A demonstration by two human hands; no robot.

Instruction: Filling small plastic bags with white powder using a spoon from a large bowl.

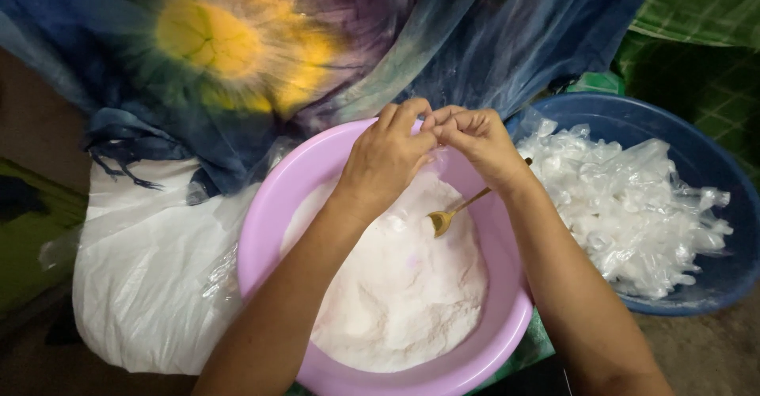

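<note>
Above the pink basin (pixel 261 230) of white powder (pixel 396 285), left hand (pixel 388 159) and right hand (pixel 479 139) pinch a clear bag (pixel 434 131)

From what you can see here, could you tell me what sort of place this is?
Probably a home floor workspace for packing powder: a pink basin of white powder, a blue tub of filled clear packets, a white sack.

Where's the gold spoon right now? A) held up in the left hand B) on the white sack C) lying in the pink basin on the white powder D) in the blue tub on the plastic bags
C: the gold spoon lies bowl-down on the white powder inside the pink basin, below both hands, which are pinched together above it.
</note>
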